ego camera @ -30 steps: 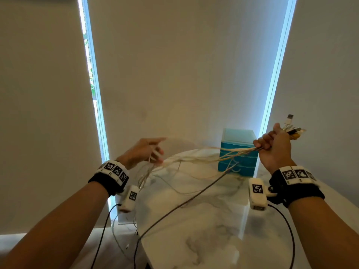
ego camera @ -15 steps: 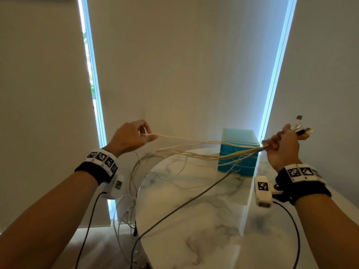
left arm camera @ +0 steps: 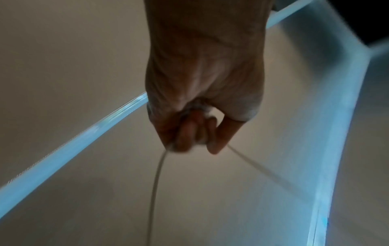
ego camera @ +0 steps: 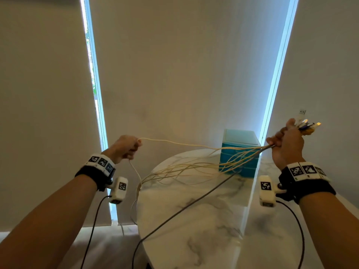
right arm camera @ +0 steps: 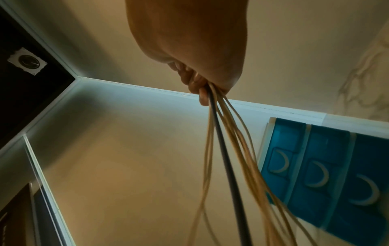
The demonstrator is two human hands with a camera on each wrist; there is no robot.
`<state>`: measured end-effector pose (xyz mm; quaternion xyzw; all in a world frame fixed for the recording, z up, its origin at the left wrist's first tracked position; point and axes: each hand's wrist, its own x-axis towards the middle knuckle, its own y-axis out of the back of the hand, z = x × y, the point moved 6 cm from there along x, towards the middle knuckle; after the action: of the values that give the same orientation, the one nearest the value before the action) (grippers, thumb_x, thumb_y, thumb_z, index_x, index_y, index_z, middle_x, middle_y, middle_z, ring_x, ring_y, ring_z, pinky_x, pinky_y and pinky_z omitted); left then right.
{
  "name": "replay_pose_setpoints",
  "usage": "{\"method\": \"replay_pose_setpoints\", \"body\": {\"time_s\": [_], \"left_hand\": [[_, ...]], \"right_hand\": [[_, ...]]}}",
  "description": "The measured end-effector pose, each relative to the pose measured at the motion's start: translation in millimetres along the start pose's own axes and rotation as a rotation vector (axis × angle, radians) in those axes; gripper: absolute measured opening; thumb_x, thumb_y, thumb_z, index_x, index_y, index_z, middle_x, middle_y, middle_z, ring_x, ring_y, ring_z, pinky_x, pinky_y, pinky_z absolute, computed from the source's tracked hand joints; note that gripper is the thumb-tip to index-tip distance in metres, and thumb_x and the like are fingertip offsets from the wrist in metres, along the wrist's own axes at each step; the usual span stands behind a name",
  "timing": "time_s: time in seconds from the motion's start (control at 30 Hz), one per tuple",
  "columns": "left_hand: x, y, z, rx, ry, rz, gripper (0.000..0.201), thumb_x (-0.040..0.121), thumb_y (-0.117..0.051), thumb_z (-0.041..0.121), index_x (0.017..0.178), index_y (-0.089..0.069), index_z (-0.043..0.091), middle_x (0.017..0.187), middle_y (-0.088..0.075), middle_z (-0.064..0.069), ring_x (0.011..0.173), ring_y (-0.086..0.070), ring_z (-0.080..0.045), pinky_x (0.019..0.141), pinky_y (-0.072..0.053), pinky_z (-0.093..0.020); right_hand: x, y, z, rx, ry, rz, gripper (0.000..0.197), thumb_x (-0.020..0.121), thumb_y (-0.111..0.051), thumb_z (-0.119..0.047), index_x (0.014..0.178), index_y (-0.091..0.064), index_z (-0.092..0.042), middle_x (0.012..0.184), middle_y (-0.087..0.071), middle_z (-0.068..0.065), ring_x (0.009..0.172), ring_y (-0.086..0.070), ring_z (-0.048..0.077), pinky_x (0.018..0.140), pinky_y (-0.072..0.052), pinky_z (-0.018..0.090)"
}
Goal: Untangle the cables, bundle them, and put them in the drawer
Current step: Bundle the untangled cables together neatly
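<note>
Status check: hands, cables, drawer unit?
Left hand grips one pale cable. Right hand grips the bunched cables. Drawer unit shut, cables draped across its front.

I count two hands: my left hand (ego camera: 125, 146) and my right hand (ego camera: 287, 144). One dark grey cable (ego camera: 194, 200) runs among a cluster of pale cream cables (ego camera: 194, 167); those overlap too much for an exact number, though several strands show. One teal drawer unit (ego camera: 240, 152) stands on one marble tabletop (ego camera: 194, 239), and the right wrist view shows three drawer fronts. I count two wrist cameras.
</note>
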<state>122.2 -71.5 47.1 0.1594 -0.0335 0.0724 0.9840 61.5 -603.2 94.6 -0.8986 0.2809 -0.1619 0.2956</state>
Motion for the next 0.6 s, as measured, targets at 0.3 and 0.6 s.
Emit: {"method": "replay_pose_setpoints", "body": {"time_s": [0.3,0.6], "left_hand": [[-8.8,48.7,18.4,0.301,-0.398,0.472,0.008,0.102,-0.067,0.018,0.103,-0.06,0.016,0.081,-0.063,-0.002,0.055,-0.056,-0.016,0.061,-0.051,-0.033],[6.9,55.5,-2.7,1.064,-0.473,0.451,0.06,0.093,-0.059,0.071,0.063,-0.057,0.019,0.073,-0.061,-0.002,0.079,-0.065,-0.036,0.075,-0.05,-0.044]], "right_hand": [[3.8,21.0,-14.2,-0.193,0.069,0.265,0.036,0.104,-0.059,-0.053,0.082,-0.054,-0.024,0.06,-0.048,-0.007,0.046,-0.046,0.008,0.051,-0.046,0.024],[10.2,41.2,3.3,-0.286,-0.01,0.284,0.04,0.1,-0.061,-0.058,0.104,-0.064,-0.018,0.08,-0.058,-0.004,0.068,-0.057,0.015,0.057,-0.05,0.027]]}}
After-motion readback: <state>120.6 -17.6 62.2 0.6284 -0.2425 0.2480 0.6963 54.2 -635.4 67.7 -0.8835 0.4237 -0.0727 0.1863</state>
